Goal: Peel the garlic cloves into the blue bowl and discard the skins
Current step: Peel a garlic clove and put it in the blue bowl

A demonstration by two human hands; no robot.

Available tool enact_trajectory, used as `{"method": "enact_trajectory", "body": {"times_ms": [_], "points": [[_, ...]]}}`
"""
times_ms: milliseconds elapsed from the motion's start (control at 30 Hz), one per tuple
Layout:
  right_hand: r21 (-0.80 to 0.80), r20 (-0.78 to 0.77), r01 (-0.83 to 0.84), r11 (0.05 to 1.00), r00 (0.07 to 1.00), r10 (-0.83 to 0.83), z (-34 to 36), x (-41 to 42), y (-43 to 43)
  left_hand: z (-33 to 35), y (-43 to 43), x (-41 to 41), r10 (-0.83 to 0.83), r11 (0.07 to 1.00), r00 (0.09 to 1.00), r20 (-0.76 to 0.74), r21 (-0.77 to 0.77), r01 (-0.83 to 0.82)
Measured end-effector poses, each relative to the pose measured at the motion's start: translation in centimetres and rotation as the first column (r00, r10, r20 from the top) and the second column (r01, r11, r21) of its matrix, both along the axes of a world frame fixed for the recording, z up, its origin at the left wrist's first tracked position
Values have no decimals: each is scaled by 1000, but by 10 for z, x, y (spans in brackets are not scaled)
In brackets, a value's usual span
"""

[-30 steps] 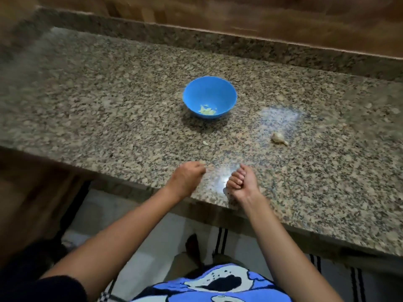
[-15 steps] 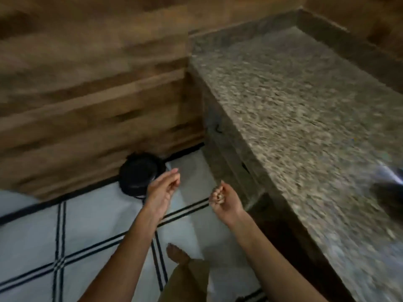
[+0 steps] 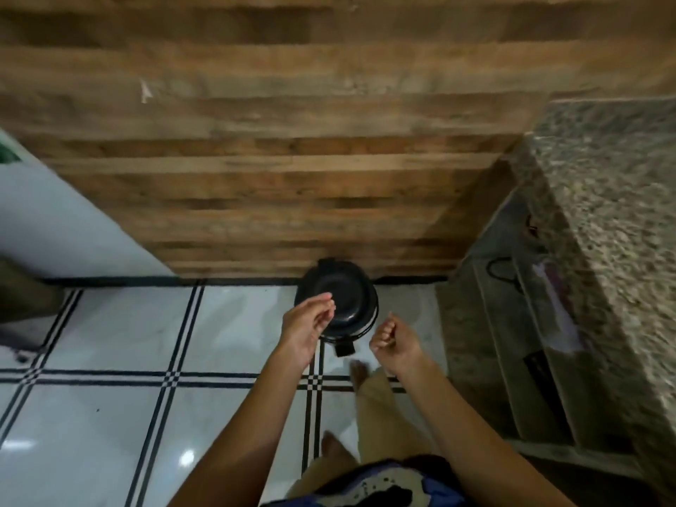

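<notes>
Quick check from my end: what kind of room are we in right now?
Most likely a home kitchen. A speckled granite counter runs along the right, a black pedal bin stands on the white tiled floor against the wood-look wall, and shelves sit under the counter.

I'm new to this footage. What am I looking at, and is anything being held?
No machine here: a person wears a camera on the head, looking down at their own bare arms. The left hand is open and relaxed; the right hand is curled into a fist, its contents hidden. Below them stands a round black pedal bin, lid closed, on white floor tiles with black lines, against a wooden plank wall. A speckled granite counter is at right.
</notes>
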State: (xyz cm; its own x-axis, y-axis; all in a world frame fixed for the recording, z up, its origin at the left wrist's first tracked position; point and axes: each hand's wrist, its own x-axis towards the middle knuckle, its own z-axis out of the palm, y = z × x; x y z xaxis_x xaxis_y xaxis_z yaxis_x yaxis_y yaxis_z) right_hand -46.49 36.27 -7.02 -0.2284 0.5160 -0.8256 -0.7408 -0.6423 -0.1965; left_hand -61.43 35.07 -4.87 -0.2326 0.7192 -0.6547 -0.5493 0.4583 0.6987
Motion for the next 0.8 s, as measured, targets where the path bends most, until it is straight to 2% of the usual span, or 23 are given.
{"method": "enact_trajectory", "body": {"times_ms": [67,167,300,367,533,633,700,800], "points": [[-21,43,-29,999,999,30,-9,-14,15,-5,14,-15,31,999,1000,-1,-23,-31],[-67,9,-19,998,1000,19,-28,-25,34,-21,32,-32,56,995,998,30,-83,-53],[-110,-33,10,994,999,-13,-60,-37,68,-51,51,-47,-68,985,997,39,-155,73],[-114,6,13,993,1000,-12,-80,-41,91,-74,63,-54,-59,978,997,39,-196,66],[-188,112,39,981,994,-18,-167,-49,128,-163,90,-62,57,960,985,161,-280,-10],[-236,67,150,960,988,-138,-224,-50,132,-226,100,-54,70,928,966,248,-371,28],[-206,39,154,966,988,-149,-251,-54,139,-267,110,-48,111,920,968,223,-390,-16],[-164,103,3,986,995,14,-286,-60,163,-314,135,-42,139,937,970,197,-342,-65]]}}
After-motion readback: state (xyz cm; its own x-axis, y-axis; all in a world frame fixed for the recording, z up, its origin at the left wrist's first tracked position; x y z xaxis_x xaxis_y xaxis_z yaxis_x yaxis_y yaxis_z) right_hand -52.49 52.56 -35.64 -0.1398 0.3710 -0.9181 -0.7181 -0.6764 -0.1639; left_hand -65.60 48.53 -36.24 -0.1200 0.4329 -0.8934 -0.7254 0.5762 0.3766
